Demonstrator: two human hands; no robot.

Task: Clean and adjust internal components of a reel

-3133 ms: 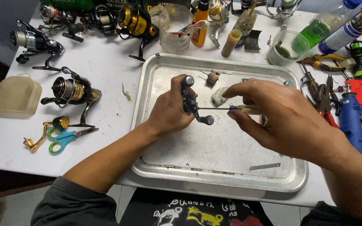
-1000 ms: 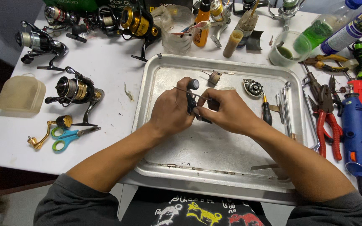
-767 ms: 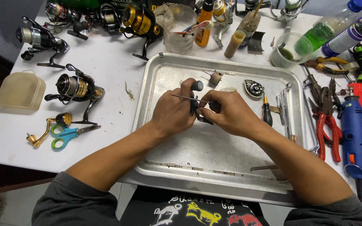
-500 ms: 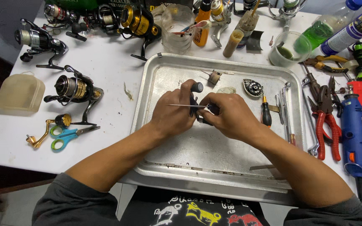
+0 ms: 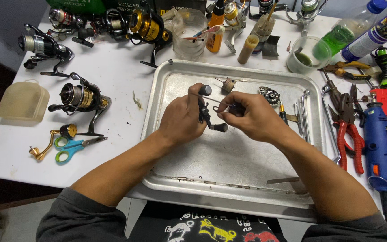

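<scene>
- Head view: both hands meet over the middle of a metal tray on the white tabletop.
- Left hand is closed around a dark reel handle with two knobs, one up, one low and to the right.
- Right hand pinches a thin wire-like tool, its tip lying across the handle near the upper knob.
- Progress, as a judgement: the handle is off its reel and being worked on. A small spool-like part and a round geared part lie loose in the tray, so reassembly looks undone.
- Around the tray: spinning reels to the left, scissors nearer the edge, red pliers and a blue rotary tool to the right.
- Against the earliest frame, the right hand has come in close to the left; then it held the tool out at a distance.
- Since half a second ago, almost nothing has shifted; the grip on the handle is the same.
</scene>
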